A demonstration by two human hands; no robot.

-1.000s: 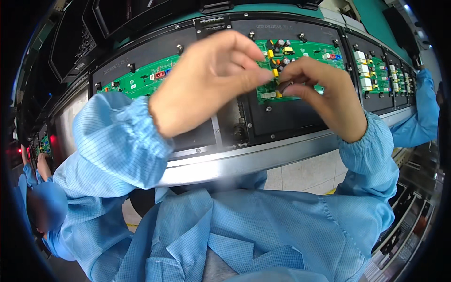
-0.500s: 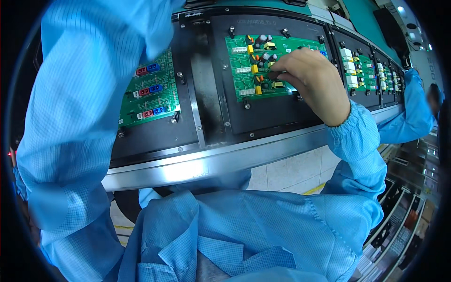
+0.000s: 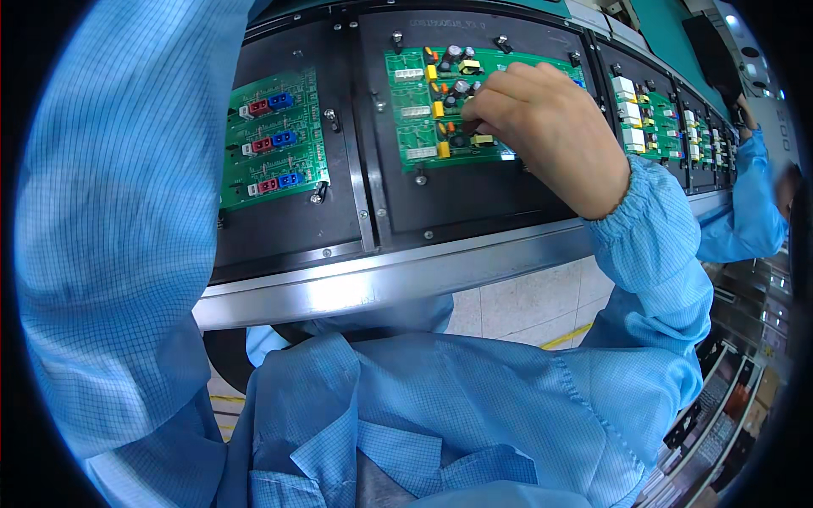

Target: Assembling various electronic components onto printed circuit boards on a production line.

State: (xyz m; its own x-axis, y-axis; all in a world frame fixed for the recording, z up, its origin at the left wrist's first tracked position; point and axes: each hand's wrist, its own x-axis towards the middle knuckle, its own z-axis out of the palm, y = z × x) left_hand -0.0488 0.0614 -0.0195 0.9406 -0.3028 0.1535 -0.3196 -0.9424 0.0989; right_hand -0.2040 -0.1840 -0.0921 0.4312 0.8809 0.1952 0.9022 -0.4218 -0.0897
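Observation:
My right hand (image 3: pixel 542 114) reaches over the green circuit board (image 3: pixel 453 158) in the middle carrier. Its fingers are bent together in a pinch above the board's parts, and what they hold, if anything, is hidden behind them. Beside the fingertips stand dark round capacitors (image 3: pixel 451 56), yellow block parts (image 3: pixel 438 109) and white pin connectors (image 3: pixel 416 112). My left sleeve (image 3: pixel 127 169) rises along the left side and runs out at the top, so the left hand cannot be seen. Partly behind that sleeve lies a second green board (image 3: pixel 296 165) with red and blue connectors (image 3: pixel 273 142).
Black carriers (image 3: pixel 339 216) sit side by side along a line with a metal front rail (image 3: pixel 356 288). Small black clamps (image 3: pixel 320 193) stand around the boards. Farther right are boards with white blocks (image 3: pixel 628 114) and another person's blue sleeve (image 3: pixel 749 203).
The wide gap between the left and middle carriers has closed to a narrow seam. My right hand has shifted slightly left over the board. My left arm has moved up and left, uncovering more of the left carrier.

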